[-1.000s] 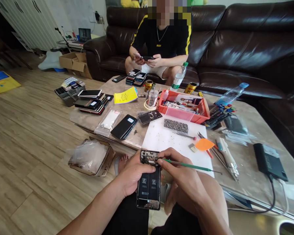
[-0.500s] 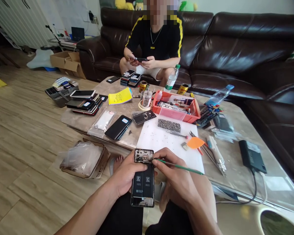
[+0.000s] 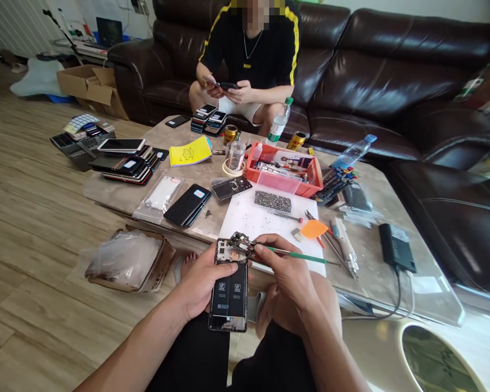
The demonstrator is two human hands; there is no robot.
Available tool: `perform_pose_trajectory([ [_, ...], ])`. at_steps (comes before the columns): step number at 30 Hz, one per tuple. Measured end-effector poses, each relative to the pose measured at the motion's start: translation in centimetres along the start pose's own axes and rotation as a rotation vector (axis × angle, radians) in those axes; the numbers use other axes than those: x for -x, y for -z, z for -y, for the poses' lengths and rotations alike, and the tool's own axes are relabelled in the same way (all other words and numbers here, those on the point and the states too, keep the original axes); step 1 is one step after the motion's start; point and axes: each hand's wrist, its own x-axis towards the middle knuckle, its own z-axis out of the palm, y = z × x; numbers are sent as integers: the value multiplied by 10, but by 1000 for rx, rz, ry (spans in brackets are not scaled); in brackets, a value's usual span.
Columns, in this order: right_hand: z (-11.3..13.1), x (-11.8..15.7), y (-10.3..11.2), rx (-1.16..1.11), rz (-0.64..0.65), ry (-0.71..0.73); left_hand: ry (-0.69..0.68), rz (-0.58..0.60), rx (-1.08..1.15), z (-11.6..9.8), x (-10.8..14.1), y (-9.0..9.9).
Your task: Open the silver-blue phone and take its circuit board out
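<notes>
Black-framed and stripped of its back cover, the opened phone (image 3: 228,296) is held above the lap, in front of the near edge of the desk (image 3: 367,242). The left hand (image 3: 200,277) is clamped on its upper left side, thumb across the battery's top. The right hand (image 3: 283,272) is closed on a slim green-handled tool (image 3: 302,254), fingertips at the right end of the circuit board (image 3: 240,241); whether fingers or tool bear the board cannot be told. The step in hand appears to be removal of this board; the next move would call for a steady phone and a gentle draw clear. In the earlier view the board lay seated in the phone's top recess; it now stands tilted above it. Beyond, a white mat (image 3: 237,220) at the desk's near edge bears a tray of tiny screws (image 3: 273,201). Behind it stands a red bin (image 3: 316,182). Past the far edge, a seated person (image 3: 247,57) occupies a brown leather sofa (image 3: 392,60).
</notes>
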Motion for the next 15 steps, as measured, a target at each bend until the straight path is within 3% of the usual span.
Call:
perform_pose_trajectory([
  [15, -20, -7, 2, -189, 37, -50, -13, 1, -15, 3, -2, -1],
])
